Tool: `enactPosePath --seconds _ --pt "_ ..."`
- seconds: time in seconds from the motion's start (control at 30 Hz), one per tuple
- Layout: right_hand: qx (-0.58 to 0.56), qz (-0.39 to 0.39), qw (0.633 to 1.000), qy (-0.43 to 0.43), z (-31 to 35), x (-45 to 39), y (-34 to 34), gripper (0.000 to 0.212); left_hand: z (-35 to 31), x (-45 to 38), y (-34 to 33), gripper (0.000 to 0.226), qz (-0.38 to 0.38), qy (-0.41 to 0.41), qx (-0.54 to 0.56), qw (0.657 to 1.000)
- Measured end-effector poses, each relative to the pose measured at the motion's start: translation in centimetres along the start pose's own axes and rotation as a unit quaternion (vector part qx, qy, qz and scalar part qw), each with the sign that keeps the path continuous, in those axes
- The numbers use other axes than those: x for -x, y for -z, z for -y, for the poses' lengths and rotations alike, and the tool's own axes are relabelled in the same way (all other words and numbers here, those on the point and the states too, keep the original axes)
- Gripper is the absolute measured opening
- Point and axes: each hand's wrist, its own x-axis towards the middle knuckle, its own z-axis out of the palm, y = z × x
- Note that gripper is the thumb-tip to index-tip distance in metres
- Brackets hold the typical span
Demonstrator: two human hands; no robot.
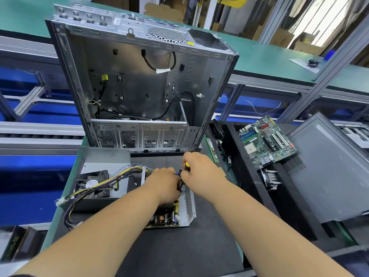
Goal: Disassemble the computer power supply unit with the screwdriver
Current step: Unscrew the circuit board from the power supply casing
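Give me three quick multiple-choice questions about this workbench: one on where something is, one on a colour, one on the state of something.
1. Where does the green circuit board lie?
A. right of the computer case
B. inside the case
C. under the fan

2. What colour is the screwdriver handle?
A. red and white
B. yellow and black
C. all green

3. How is the power supply?
A. sealed shut
B. opened, parts exposed
C. still inside the case

Answers:
1 A: the board rests to the case's right.
2 B: yellow and black show in the right hand.
3 B: its cover with the fan lies apart, to the left.
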Motion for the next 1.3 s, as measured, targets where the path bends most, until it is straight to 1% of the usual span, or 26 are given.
enactPosePath --seconds 0.07,0.13,0.2,0.33,0.5,0.57,0.67,0.73,0.8,0.83,0.9,1.0,1.2,1.3 --pt "0.035 -0.009 0.999 0.009 0.1 0.2 -0.1 0.020 -0.1 0.0 0.1 0.031 -0.007 0.002 0.007 1.000" --pt "0.079 -0.020 0.997 0.010 0.0 0.2 -0.2 0.034 -0.1 0.0 0.2 0.033 -0.008 0.002 0.006 1.000" --pt "0.089 -0.014 0.996 0.002 0.0 0.2 -0.2 0.039 -0.1 0.1 0.2 0.032 -0.001 -0.002 0.002 1.000" --pt "0.058 0.003 0.998 -0.014 0.0 -0.2 -0.1 0.027 0.1 0.0 0.0 0.034 0.013 -0.004 -0.017 1.000" --pt "0.027 -0.011 0.999 -0.022 0.0 -0.1 -0.2 0.018 -0.1 0.0 0.2 0.035 0.012 -0.003 -0.014 1.000" --pt "0.026 -0.011 0.999 -0.021 0.0 0.0 -0.1 0.017 -0.1 0.1 0.3 0.035 0.012 -0.002 -0.015 1.000" --pt "0.054 -0.014 0.998 -0.009 0.0 0.2 -0.1 0.016 -0.1 0.2 0.3 0.032 0.003 -0.002 -0.010 1.000" --pt "0.071 -0.021 0.997 0.006 0.1 0.3 -0.1 0.025 -0.2 0.2 0.4 0.032 -0.003 0.000 0.000 1.000" --pt "0.077 -0.018 0.997 0.001 0.2 0.3 0.0 0.036 -0.3 0.2 0.4 0.034 -0.005 -0.002 0.003 1.000" --pt "0.075 -0.014 0.997 -0.005 0.2 0.2 0.1 0.037 -0.2 0.2 0.4 0.036 -0.003 -0.004 -0.002 1.000" --pt "0.059 -0.007 0.998 -0.012 0.1 0.1 0.1 0.031 -0.2 0.3 0.5 0.040 0.005 -0.006 -0.015 1.000" --pt "0.031 -0.011 0.999 -0.012 0.0 0.1 0.4 0.022 -0.2 0.4 0.6 0.038 0.007 -0.007 -0.023 1.000" --pt "0.017 -0.030 0.999 0.008 -0.5 0.5 0.8 0.017 -0.4 0.5 0.7 0.034 0.009 -0.005 -0.016 1.000" --pt "0.001 -0.053 0.999 0.013 -0.7 0.9 1.5 0.014 -0.4 0.5 0.6 0.034 0.004 -0.004 -0.008 1.000"
